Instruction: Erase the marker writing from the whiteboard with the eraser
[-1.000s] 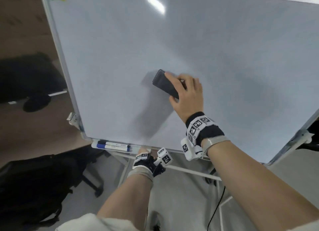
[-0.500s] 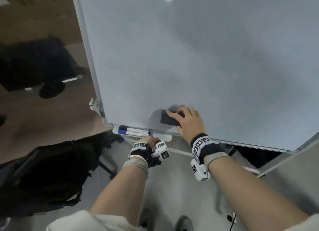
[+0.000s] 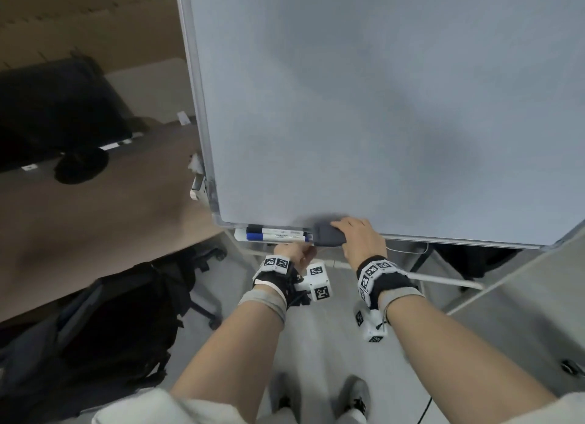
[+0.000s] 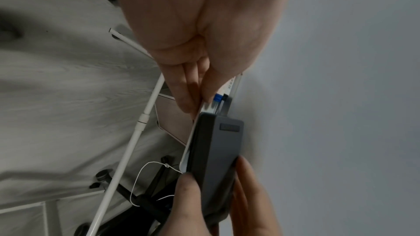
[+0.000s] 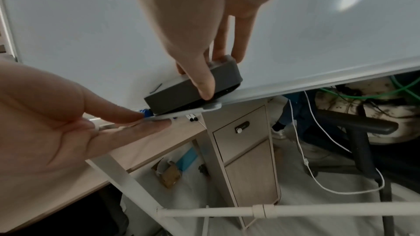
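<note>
My right hand (image 3: 361,238) pinches eraser (image 5: 193,85) by long sides, on marker tray (image 5: 211,107) at whiteboard (image 3: 380,107) bottom edge. Looks light, rigid shell, soft pad. Left fingers (image 5: 127,114) straight, steadying tray.

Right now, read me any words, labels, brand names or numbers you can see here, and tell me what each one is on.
No text reads clearly.
Markers in the tray: printed barrel labels, too blurred.
Eraser: small raised label, illegible.
Wrist bands: black-and-white square codes, no words.
Whiteboard: no writing visible.
</note>
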Tool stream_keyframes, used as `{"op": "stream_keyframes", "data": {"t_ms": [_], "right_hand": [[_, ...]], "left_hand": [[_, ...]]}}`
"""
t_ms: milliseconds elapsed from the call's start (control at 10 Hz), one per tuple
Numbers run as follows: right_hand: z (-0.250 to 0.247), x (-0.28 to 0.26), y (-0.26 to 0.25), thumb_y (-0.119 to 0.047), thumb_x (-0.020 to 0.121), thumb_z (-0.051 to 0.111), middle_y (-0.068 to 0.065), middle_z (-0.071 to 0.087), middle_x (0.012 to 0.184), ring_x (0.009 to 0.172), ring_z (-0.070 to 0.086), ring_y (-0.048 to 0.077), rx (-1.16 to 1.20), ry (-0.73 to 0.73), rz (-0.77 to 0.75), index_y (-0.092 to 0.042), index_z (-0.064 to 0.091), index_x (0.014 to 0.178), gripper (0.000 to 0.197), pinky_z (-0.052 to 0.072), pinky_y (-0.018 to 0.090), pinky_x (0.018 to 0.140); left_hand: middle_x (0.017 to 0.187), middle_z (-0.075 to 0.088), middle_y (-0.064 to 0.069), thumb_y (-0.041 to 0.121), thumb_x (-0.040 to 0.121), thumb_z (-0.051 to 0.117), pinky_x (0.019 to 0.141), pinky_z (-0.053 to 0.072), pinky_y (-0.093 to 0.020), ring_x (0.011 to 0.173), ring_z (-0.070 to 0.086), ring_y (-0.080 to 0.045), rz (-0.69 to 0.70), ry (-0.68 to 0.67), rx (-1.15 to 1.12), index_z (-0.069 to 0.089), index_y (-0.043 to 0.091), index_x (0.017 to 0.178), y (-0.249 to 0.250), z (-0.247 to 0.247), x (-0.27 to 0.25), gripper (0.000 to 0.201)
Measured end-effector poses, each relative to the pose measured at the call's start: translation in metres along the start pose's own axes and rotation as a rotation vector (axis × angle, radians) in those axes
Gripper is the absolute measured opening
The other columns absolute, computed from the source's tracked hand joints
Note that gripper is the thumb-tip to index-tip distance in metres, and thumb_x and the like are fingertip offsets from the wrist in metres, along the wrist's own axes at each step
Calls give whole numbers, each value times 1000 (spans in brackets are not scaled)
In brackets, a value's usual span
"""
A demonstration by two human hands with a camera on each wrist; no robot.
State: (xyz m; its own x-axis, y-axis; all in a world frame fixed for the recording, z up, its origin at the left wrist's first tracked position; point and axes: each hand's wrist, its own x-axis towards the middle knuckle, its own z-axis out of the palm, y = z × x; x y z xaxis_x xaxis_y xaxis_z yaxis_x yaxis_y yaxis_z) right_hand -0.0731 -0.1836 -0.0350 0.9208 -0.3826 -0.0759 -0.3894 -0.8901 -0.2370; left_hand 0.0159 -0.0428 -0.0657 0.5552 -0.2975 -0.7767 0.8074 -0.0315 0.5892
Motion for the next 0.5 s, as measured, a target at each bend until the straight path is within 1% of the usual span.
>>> {"op": "stream_keyframes", "data": {"t_ms": [100,200,300,400,500], "right_hand": [[13,-8,-11,-2,91,58,-3,38,150,134,37,14,80,-7,59,-33,52,140,58,48,33,90],[18,-11,-19,-9,94,55,-1,36,147,126,42,11,188,7,149,-34,52,140,52,45,30,84],[15,-17,-24,-1,91,57,0,40,144,133,35,16,185,-11,80,-32,51,142,60,50,37,93],[10,-20,-24,-7,88,65,2,44,146,135,36,22,197,-5,27,-27,42,148,67,40,40,111],[-9,-20,-27,-15,88,68,1,45,147,136,37,22,314,105,77,-27,39,148,68,32,37,116]], "left_hand": [[84,72,-8,-8,90,53,63,58,-21,81,68,-21,-3,-51,-21,57,8,82,-1,-8,-7,18],[51,69,-10,-11,90,50,48,58,-24,53,70,-24,-70,10,-193,58,-3,84,3,-13,-13,12],[60,68,-18,-9,92,46,44,59,-31,56,68,-27,-67,34,-261,54,-6,83,5,-15,-23,12],[79,62,-19,-5,94,47,50,58,-33,67,64,-27,-45,56,-297,53,-6,98,5,-20,-30,7],[93,64,-21,0,95,48,50,59,-36,72,66,-28,-38,106,-316,51,-7,122,1,-29,-25,29]]}}
